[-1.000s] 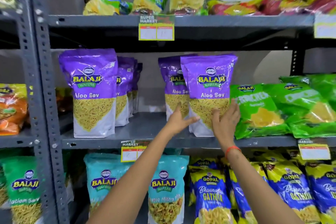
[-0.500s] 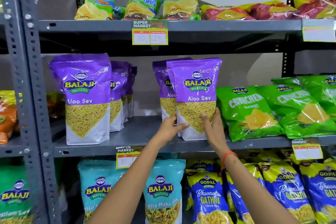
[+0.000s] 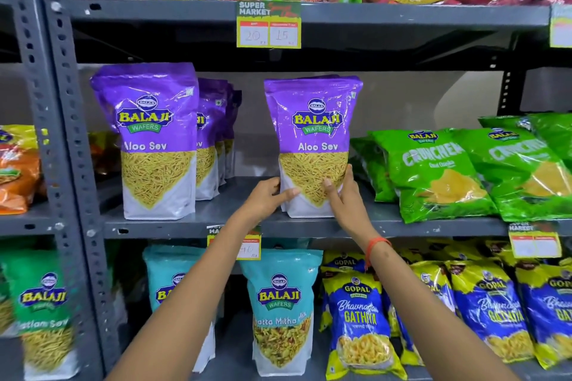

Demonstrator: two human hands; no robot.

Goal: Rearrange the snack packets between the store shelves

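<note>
Standing a purple packet upright on the middle shelf, we clasp its base, left hand and right hand each in a closed grip. Another purple row stands left; more sorting probably remains.

Grey slotted-steel shelving, three tiers across the frame, bolted uprights at left. Pale plain wall behind, centre right. Price tags clipped to shelf edges.
</note>
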